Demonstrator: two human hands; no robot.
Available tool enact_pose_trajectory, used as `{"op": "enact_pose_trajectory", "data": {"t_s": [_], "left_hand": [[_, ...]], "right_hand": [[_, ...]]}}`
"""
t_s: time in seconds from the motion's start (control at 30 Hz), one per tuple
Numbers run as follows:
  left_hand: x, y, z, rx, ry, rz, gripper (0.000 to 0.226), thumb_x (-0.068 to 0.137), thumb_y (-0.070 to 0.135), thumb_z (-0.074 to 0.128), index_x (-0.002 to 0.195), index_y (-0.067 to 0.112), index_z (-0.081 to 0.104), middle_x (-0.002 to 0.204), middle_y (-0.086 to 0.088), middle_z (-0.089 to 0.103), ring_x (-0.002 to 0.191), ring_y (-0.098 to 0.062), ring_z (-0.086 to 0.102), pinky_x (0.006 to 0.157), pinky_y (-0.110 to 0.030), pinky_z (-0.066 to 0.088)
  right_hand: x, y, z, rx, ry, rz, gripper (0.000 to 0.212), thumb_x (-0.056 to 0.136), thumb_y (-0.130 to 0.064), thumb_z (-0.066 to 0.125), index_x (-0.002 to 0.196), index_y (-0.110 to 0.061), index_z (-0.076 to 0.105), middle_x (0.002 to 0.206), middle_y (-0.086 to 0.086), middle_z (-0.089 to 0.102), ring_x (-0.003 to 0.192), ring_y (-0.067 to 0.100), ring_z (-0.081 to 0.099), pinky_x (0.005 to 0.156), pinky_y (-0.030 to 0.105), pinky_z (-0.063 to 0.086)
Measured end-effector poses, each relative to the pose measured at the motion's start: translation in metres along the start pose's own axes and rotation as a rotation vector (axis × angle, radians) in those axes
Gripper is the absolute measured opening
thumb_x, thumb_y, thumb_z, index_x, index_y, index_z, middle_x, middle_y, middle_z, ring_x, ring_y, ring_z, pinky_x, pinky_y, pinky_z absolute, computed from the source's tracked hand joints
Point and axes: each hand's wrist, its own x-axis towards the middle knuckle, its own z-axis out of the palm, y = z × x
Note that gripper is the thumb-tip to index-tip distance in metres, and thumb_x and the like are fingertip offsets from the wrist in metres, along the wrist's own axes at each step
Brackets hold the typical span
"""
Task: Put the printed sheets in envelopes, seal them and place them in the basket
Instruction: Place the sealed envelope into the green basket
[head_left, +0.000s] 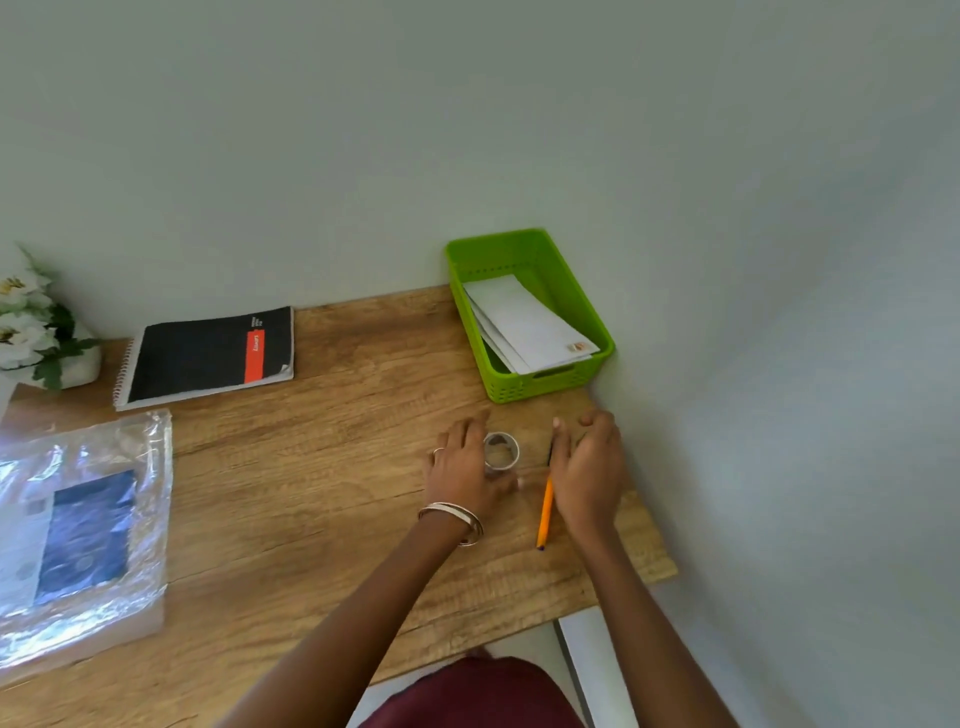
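I note the desk (322, 467) is wood-grain, matt, with visible streaking. The basket (524, 387) is glossy green plastic, perforated along its walls. The envelopes (524, 322) inside read as smooth white paper. The tape roll (501, 451) looks clear and shiny. The notebook (208, 353) has a matt black cover and wire spiral. The wrapper (88, 519) is crinkled glossy film.

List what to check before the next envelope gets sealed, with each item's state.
1. Tape roll within reach: ok, left hand touches it.
2. Right hand free: ok, holds nothing.
3. Green basket has room: ok, white envelopes lie inside below the rim.
4. Unsealed envelope or printed sheet on the wooden desk: not ok, none visible.
5. Orange pencil clear of the work spot: not ok, it lies beside the right hand.
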Motion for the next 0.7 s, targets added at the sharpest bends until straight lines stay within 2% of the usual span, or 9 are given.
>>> {"op": "enact_pose_trajectory", "data": {"t_s": [0.07, 0.13, 0.23, 0.33, 0.53, 0.6, 0.7], "left_hand": [[-0.005, 0.0, 0.01, -0.01, 0.058, 0.004, 0.083, 0.073, 0.046, 0.069, 0.142, 0.025, 0.028, 0.14, 0.005, 0.04, 0.132, -0.018, 0.033, 0.101, -0.039, 0.025], [-0.008, -0.002, 0.017, -0.057, 0.124, -0.01, 0.074, 0.075, 0.044, 0.067, 0.138, 0.024, 0.035, 0.138, 0.004, 0.043, 0.131, -0.018, 0.033, 0.101, -0.037, 0.023], [-0.009, -0.003, 0.023, -0.086, 0.178, -0.026, 0.061, 0.073, 0.043, 0.069, 0.127, 0.025, 0.049, 0.132, 0.003, 0.047, 0.126, -0.02, 0.037, 0.1, -0.037, 0.024], [-0.007, -0.005, 0.025, -0.121, 0.173, -0.035, 0.057, 0.071, 0.038, 0.072, 0.123, 0.023, 0.052, 0.129, 0.001, 0.049, 0.122, -0.024, 0.041, 0.098, -0.04, 0.028], [-0.019, -0.027, 0.005, -0.385, 0.268, -0.09, 0.055, 0.067, 0.025, 0.076, 0.117, 0.021, 0.054, 0.116, 0.001, 0.06, 0.111, -0.023, 0.05, 0.094, -0.04, 0.039], [-0.019, -0.04, -0.009, -0.401, 0.315, -0.156, 0.056, 0.065, 0.027, 0.078, 0.115, 0.023, 0.054, 0.113, 0.003, 0.062, 0.108, -0.022, 0.052, 0.092, -0.041, 0.04], [-0.012, -0.062, -0.031, -0.4, 0.366, -0.254, 0.057, 0.064, 0.029, 0.079, 0.114, 0.02, 0.053, 0.112, 0.001, 0.063, 0.108, -0.024, 0.054, 0.092, -0.044, 0.042]], "right_hand": [[-0.015, 0.01, 0.005, -0.054, -0.074, 0.071, 0.05, 0.087, -0.04, 0.064, 0.114, 0.001, 0.053, 0.1, 0.022, 0.061, 0.089, 0.04, 0.06, 0.068, 0.039, 0.047], [-0.031, 0.017, 0.008, -0.169, -0.111, 0.093, 0.061, 0.081, -0.048, 0.067, 0.114, 0.001, 0.054, 0.1, 0.022, 0.059, 0.091, 0.039, 0.058, 0.07, 0.041, 0.048], [-0.05, 0.019, 0.009, -0.316, -0.093, 0.062, 0.051, 0.075, -0.048, 0.072, 0.099, -0.005, 0.061, 0.094, 0.019, 0.057, 0.089, 0.037, 0.054, 0.068, 0.042, 0.046], [-0.056, 0.016, 0.011, -0.349, -0.099, 0.049, 0.034, 0.079, -0.036, 0.071, 0.092, -0.006, 0.062, 0.089, 0.017, 0.06, 0.087, 0.036, 0.056, 0.068, 0.043, 0.045], [-0.055, -0.003, 0.023, -0.176, -0.14, -0.02, 0.012, 0.075, -0.009, 0.067, 0.082, -0.002, 0.062, 0.077, 0.017, 0.063, 0.075, 0.037, 0.059, 0.062, 0.041, 0.048], [-0.057, -0.016, 0.031, -0.144, -0.161, -0.079, 0.011, 0.077, -0.006, 0.064, 0.086, 0.0, 0.063, 0.077, 0.017, 0.063, 0.074, 0.037, 0.06, 0.062, 0.041, 0.05], [-0.058, -0.037, 0.045, -0.257, -0.237, -0.104, 0.03, 0.078, -0.017, 0.071, 0.102, -0.003, 0.063, 0.094, 0.019, 0.061, 0.088, 0.038, 0.058, 0.069, 0.043, 0.05]]}}
